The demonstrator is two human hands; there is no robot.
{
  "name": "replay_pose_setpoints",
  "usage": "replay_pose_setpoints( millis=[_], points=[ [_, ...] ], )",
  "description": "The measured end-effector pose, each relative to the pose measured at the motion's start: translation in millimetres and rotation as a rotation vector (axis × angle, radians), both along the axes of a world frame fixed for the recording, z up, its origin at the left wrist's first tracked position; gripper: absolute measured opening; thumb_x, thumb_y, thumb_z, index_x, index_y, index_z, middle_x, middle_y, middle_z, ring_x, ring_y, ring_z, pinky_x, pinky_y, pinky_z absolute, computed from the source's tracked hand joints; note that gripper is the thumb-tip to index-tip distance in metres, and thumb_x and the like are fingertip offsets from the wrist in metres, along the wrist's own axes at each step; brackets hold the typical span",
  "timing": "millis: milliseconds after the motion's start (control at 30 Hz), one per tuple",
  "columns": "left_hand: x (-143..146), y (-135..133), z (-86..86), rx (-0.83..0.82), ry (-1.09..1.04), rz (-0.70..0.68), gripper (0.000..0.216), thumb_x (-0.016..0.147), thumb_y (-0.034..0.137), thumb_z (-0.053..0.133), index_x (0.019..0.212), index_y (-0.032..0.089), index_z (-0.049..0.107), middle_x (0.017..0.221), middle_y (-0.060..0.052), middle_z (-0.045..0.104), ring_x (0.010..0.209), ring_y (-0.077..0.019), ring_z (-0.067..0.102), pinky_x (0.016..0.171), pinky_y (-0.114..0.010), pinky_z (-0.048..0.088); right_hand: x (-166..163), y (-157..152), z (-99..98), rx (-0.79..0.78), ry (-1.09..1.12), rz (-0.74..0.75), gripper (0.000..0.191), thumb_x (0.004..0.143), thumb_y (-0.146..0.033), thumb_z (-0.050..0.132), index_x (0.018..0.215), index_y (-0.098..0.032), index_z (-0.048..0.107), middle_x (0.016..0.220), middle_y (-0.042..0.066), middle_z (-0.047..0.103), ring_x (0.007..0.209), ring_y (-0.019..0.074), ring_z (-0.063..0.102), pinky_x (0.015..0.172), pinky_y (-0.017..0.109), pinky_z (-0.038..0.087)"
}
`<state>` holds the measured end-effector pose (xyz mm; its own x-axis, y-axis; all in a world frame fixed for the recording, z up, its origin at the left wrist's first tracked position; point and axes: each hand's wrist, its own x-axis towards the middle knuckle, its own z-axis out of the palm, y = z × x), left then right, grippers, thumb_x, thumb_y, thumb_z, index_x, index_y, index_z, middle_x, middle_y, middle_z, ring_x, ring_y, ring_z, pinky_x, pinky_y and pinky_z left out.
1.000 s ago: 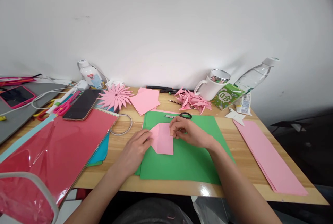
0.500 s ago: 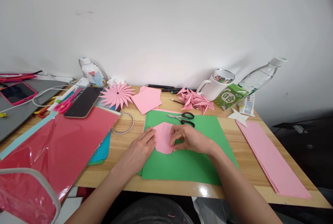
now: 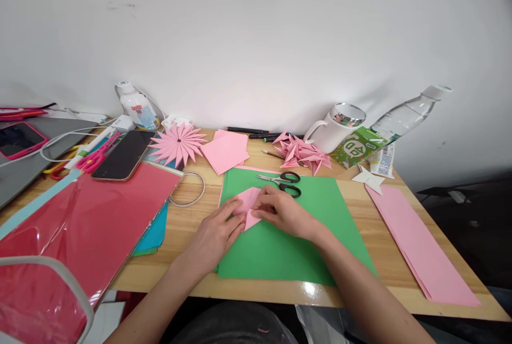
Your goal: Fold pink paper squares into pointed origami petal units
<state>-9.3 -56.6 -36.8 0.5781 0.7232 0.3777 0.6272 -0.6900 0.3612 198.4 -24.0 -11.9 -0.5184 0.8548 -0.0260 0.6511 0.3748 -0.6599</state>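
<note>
A small pink sheet of paper (image 3: pixel 250 221) lies partly folded on the green paper (image 3: pixel 280 258), its lower right part turned over into a pointed flap. My right hand (image 3: pixel 282 212) is closed in a pinch on that flap. From the left, my left hand (image 3: pixel 216 231) holds the sheet's left edge between fingers and thumb. My fingers cover parts of the sheet's edges. Just beyond my right hand rest small black-handled scissors (image 3: pixel 288 183), with their blades pointing left.
Behind are pink paper squares (image 3: pixel 226 152), a pink pleated paper star (image 3: pixel 178 141) and a heap of folded pink pieces (image 3: pixel 300 152). A white mug (image 3: pixel 334 130), tilted bottle (image 3: pixel 412 114) and long pink strips (image 3: pixel 420 248) stand or lie rightward. Left are a phone (image 3: pixel 124 156) and red sheets (image 3: pixel 92 216).
The pink sheet's lower right part has been folded over toward the left. My right hand has moved slightly left with it, and my left thumb now reaches onto the sheet.
</note>
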Motion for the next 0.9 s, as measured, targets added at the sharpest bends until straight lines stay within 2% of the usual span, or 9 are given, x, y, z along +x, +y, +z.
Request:
replay_pose_setpoints(
  millis=[333,500,733,900],
  points=[
    [1,0,-5.7,-0.052,-0.179,-0.001,0.023,0.089,0.019,0.047,0.108,0.015,0.058,0.120,-0.011,0.058,0.118,-0.0195,0.050,0.095,-0.037,0.049,-10,0,-3.3,-0.040,-0.038,-0.139,0.014,0.078,-0.022,0.061,0.066,-0.017,0.056,0.082,0.001,0.053,0.064,0.0104,0.050,0.059,0.023,0.038],
    [2,0,-9.6,-0.035,-0.174,0.000,0.025,0.086,0.023,0.052,0.109,0.014,0.055,0.119,-0.012,0.059,0.119,-0.0214,0.050,0.096,-0.038,0.049,-15,-1,-0.8,-0.054,-0.069,-0.196,0.014,0.075,-0.019,0.063,0.062,-0.016,0.057,0.080,0.001,0.053,0.063,0.0104,0.049,0.058,0.024,0.037],
    [4,-1,-3.8,-0.047,-0.134,0.010,0.019,0.088,0.023,0.047,0.101,0.013,0.058,0.118,-0.013,0.059,0.119,-0.0232,0.050,0.094,-0.039,0.050,-17,-2,0.8,-0.081,-0.067,-0.227,0.012,0.074,-0.019,0.063,0.063,-0.016,0.058,0.081,0.001,0.054,0.062,0.0097,0.049,0.058,0.023,0.038],
    [2,1,-3.3,-0.053,-0.177,-0.002,0.022,0.090,0.017,0.042,0.105,0.013,0.058,0.118,-0.012,0.060,0.117,-0.0198,0.051,0.094,-0.036,0.051,-15,-1,-1.1,-0.095,-0.041,-0.224,0.012,0.074,-0.020,0.064,0.063,-0.017,0.058,0.082,0.001,0.054,0.061,0.0094,0.049,0.057,0.023,0.038]
  ],
)
